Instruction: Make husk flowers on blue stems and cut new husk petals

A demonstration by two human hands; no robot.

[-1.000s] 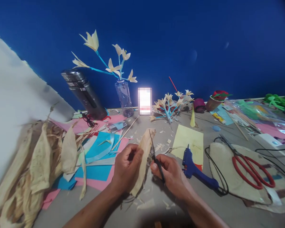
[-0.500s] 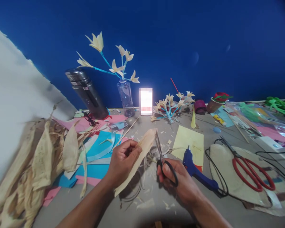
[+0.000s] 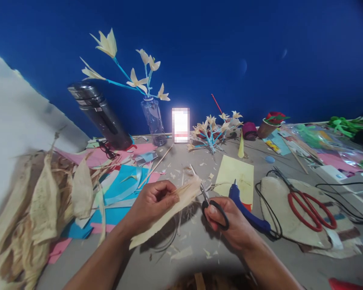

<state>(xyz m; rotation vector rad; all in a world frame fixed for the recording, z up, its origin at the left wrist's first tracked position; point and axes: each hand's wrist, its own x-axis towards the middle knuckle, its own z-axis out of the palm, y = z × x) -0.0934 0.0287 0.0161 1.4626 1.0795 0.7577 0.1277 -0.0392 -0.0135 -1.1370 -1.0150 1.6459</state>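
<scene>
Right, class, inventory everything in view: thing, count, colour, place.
Husk strip: one, cream, centre
Small scissors: one, black handles, centre
Large scissors: one, red handles, right
Glue gun: one, blue, right
Husk pile: uncounted, tan, left
Papers: several, multicoloured, scattered
Flask: one, dark, back left
Bottle: one, clear, back left
Bottled flowers: six, cream, back left
Low flowers: several, cream, back
Pot: one, brown, back right
Oddments: several, mixed, back
Left hand: one, holding husk strip
Right hand: one, holding small scissors

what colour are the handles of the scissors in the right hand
Black scissor handles, shown best in the head view.
</scene>
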